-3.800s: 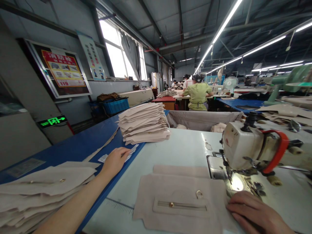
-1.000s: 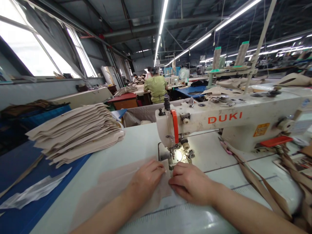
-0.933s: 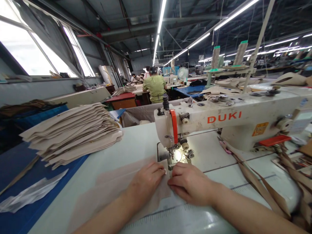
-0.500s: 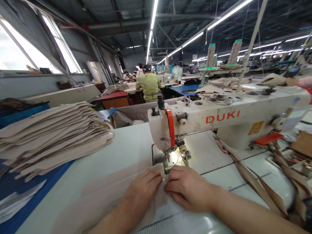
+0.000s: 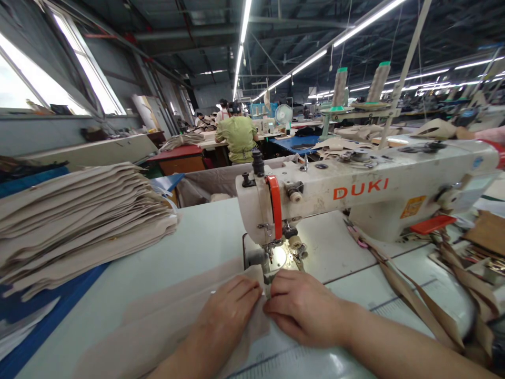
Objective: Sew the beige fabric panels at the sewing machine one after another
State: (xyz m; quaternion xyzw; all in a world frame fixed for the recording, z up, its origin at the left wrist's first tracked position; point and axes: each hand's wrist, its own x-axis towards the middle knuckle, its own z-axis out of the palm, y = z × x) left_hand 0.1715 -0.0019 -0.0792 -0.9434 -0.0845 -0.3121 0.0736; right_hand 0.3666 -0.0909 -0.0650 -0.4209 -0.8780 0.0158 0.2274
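Observation:
A beige fabric piece (image 5: 165, 321) lies on the pale sewing table (image 5: 197, 237), its right end just in front of the needle of a white DUKI sewing machine (image 5: 355, 192). My left hand (image 5: 229, 310) lies flat on the fabric, fingers together and pointing toward the presser foot. My right hand (image 5: 303, 308) presses the fabric edge beside it, fingers curled down; the two hands nearly touch. A lamp lights the needle plate (image 5: 281, 258).
A tall stack of beige cut pieces (image 5: 79, 216) sits at the left on a blue table. Brown straps (image 5: 414, 300) trail at the right of the machine. A person in a green top (image 5: 238, 138) works further back. Thread cones (image 5: 376, 84) stand behind.
Early on, my left hand reached to the blue table at the left; both hands now hold fabric at the needle. In the last second only the view drifted slightly.

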